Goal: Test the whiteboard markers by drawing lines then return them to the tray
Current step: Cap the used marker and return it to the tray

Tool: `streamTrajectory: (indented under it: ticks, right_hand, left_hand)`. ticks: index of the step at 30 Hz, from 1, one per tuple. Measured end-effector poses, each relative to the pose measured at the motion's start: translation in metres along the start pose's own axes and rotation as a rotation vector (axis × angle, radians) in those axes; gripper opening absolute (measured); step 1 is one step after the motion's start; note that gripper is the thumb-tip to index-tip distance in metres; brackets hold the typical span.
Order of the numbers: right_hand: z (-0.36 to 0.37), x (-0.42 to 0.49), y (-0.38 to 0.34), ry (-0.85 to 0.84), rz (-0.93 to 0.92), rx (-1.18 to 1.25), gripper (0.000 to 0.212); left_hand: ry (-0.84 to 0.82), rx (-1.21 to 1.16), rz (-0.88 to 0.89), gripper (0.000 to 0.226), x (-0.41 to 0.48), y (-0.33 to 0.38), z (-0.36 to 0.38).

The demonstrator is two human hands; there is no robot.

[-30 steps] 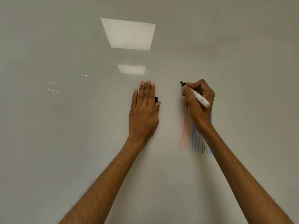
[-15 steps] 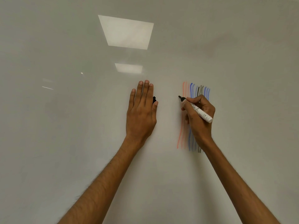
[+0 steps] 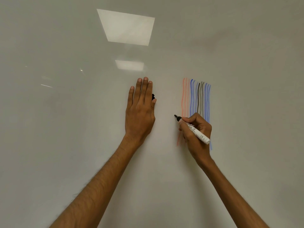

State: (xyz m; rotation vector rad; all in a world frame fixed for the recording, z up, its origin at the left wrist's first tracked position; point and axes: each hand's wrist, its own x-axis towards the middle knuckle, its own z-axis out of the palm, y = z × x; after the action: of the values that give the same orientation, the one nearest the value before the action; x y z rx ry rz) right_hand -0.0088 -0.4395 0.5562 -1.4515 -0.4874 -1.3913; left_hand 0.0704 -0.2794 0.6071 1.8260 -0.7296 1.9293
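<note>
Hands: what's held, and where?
Right hand grips the marker on its barrel near the tip. Left hand flat on the board; black bit at its thumb, hold unclear.
</note>
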Motion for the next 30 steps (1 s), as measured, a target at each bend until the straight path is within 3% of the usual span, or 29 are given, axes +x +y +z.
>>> streamTrajectory:
  ticks: [24,30]
  right_hand:
    - [-0.025,-0.056,0.011,-0.257,-0.017,-0.172,0.025]
    - [-0.022,-0.052,0.003,-0.224,-0.037,-0.176,0.020]
  left_hand:
    - [0.007,-0.004,-0.008,0.050,-0.004,0.002,0.000]
    - [0.001,-0.006,-0.012,0.050,-0.004,0.002,-0.001]
